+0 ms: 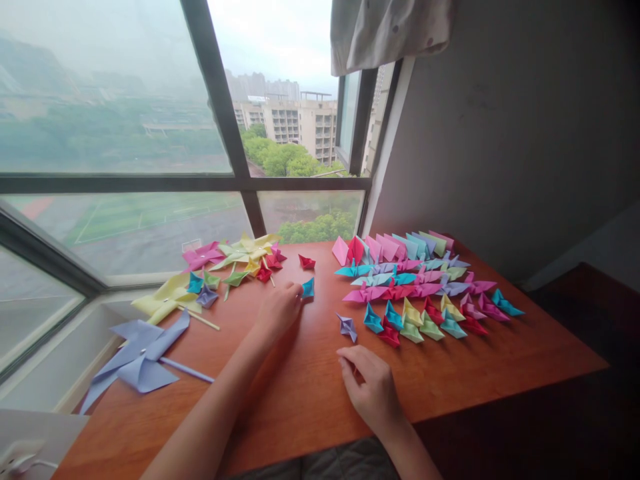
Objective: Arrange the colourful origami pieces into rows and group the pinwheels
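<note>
While our left hand is meeting a blue boat at its two o'clock, pinching or just touching we cannot tell, we are apparently lifting or placing it, likely needing a gentle pinch next, our right hand holding nothing visible, its closure unclear.

You have open tabletop at lower centre. Pinwheels block your path at left; paper boats and cranes crowd right of centre; one purple boat stands nearer centre.

Matt paper boats, matt paper pinwheels, wood-grained tabletop — smooth, faintly glossy
</note>
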The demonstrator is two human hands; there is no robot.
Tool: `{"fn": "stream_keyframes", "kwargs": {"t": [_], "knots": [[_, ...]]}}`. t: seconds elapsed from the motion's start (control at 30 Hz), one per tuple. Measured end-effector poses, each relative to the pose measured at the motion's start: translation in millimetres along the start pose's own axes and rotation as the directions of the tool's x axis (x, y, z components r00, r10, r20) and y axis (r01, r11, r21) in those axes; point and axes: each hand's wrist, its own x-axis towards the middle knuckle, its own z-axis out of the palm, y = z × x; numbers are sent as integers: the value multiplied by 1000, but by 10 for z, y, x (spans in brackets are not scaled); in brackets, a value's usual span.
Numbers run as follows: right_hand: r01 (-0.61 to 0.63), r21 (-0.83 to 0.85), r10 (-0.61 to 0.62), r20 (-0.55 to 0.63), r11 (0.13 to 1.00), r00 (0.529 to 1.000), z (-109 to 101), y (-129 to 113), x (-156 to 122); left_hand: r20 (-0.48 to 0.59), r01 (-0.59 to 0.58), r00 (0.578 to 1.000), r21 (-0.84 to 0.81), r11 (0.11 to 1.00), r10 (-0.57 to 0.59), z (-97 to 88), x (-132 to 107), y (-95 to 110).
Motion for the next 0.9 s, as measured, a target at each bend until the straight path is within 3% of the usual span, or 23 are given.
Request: {"fn": "stream_keyframes", "kwargs": {"t": [0.2,0.3,0.47,0.67,0.9], "knots": [[-19,-2,19,-23,1000,1000,-1,14,3,12,-147,989,-42,988,147,-144,-367,29],[-26,-21,24,-54,999,998,-5,11,10,-9,-218,976,-183,959,220,-131,-628,76],[-1,-62,-4,-72,998,997,-18,-3,18,15,-233,968,-322,918,251,-66,-965,188],[41,-59,-39,28,997,999,-22,-9,12,4,-275,955,-366,889,297,-12,-1108,236],[78,-60,-74,63,995,995,-31,-40,34,11,-240,964,-388,890,265,108,-1172,176]]}}
